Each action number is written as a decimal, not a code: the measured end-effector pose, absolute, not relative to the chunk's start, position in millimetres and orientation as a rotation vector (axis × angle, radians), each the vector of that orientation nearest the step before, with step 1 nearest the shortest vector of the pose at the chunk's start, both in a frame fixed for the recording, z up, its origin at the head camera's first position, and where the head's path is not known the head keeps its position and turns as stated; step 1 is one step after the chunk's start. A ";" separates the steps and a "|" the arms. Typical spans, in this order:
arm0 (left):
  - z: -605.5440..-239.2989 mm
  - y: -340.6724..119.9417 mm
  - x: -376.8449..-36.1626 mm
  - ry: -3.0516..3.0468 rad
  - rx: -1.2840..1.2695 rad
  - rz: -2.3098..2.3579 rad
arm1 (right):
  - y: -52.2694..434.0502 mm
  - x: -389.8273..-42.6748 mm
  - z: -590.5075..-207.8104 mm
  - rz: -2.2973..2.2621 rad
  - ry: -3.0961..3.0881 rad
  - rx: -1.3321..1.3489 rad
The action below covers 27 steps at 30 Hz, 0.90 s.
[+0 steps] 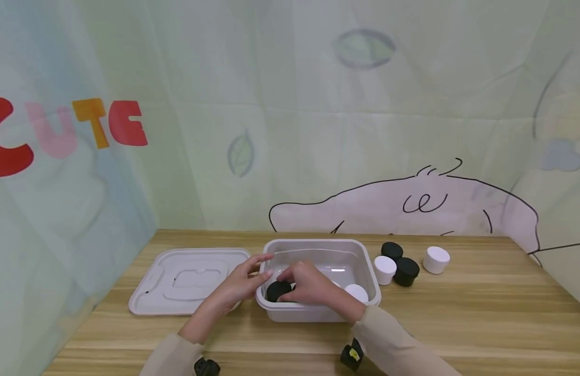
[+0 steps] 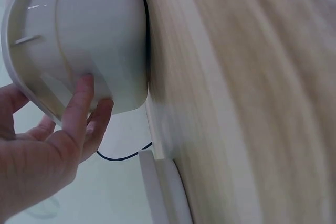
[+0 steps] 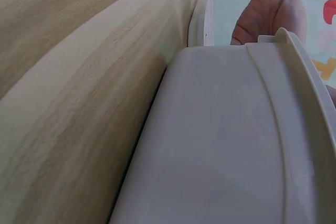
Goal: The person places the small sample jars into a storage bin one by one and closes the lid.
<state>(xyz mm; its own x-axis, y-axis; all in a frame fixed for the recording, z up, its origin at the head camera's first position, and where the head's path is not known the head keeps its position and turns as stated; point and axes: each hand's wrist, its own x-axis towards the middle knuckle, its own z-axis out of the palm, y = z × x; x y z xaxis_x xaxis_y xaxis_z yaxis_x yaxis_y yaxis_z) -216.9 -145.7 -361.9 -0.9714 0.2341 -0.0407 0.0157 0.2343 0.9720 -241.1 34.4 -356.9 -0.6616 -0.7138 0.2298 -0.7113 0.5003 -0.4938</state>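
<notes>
A pale grey plastic box (image 1: 318,312) stands without its lid in the middle of the table. At its left end my left hand (image 1: 240,286) holds the rim; in the left wrist view, fingertips (image 2: 84,85) lie against the outer wall. My right hand (image 1: 310,284) reaches over the front rim into the box, pinching a small black round jar (image 1: 278,291) in the front left corner. Just right of that hand, inside the box, sits a white round jar (image 1: 357,293). The box wall (image 3: 210,129) hides most of the right hand in the right wrist view.
To the left lies the flat lid (image 1: 196,279). Right of the box stand two black jars (image 1: 406,272) and a white jar (image 1: 385,269) bunched together, with another white jar (image 1: 436,260) farther right. A printed cloth (image 1: 294,130) hangs behind the wooden table (image 1: 483,313).
</notes>
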 end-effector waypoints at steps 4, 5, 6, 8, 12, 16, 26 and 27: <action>-362.5 -145.5 -216.1 2.346 0.214 1.815 | 33.9 -241.3 -357.8 -0.891 2.712 -1.229; -362.7 -145.5 -216.0 2.350 0.208 1.812 | 33.8 -241.1 -358.0 -0.894 2.713 -1.216; -362.8 -145.5 -215.9 2.354 0.201 1.807 | 33.8 -240.9 -357.9 -0.896 2.715 -1.207; -363.6 -145.3 -216.6 2.359 0.185 1.804 | 33.9 -240.7 -358.0 -0.894 2.722 -1.191; -364.2 -145.2 -217.3 2.353 0.180 1.806 | 34.9 -240.8 -357.9 -0.886 2.726 -1.192; -363.7 -145.2 -217.2 2.334 0.195 1.816 | 41.0 -239.9 -354.9 -0.925 2.690 -1.135; -364.3 -143.8 -218.6 2.347 0.180 1.821 | 95.5 -245.1 -332.5 -1.144 2.719 -0.993; -364.1 -143.5 -218.6 2.351 0.171 1.821 | 103.6 -246.0 -329.9 -1.164 2.729 -0.977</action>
<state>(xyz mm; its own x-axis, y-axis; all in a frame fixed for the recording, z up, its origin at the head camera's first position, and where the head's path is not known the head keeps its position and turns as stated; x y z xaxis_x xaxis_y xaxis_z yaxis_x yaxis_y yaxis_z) -218.6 -143.5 -364.1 -0.9802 0.1894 -0.0582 -0.0090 0.2511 0.9679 -246.0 103.6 -329.9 -0.8042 -0.5529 0.2179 -0.5400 0.5266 -0.6566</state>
